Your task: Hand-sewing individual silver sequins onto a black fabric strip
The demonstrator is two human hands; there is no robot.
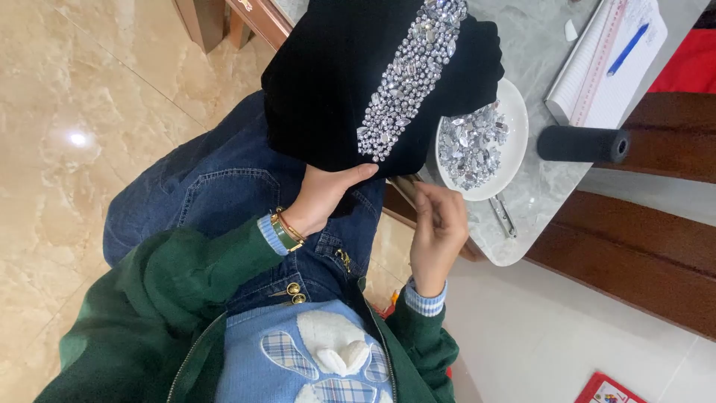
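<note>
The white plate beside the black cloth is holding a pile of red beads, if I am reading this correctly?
Not quite: the head view shows the white plate beside the black cloth holding a pile of clear, silvery crystals, not red beads. The same stones form a strip on the cloth, which the left hand grips.

One head-worn view, looking steeply down at the wearer's own lap.

The camera sits above and just behind the chest, facing down and a little forward, close enough that the green sleeves and the jeans fill the lower left. The left hand [322, 195] and right hand [436, 235] lie near the centre; the worktop [537, 186] cuts across the upper right at a slant, with the tiled floor [74, 149] far below on the left. No second view shares the scene.
</note>
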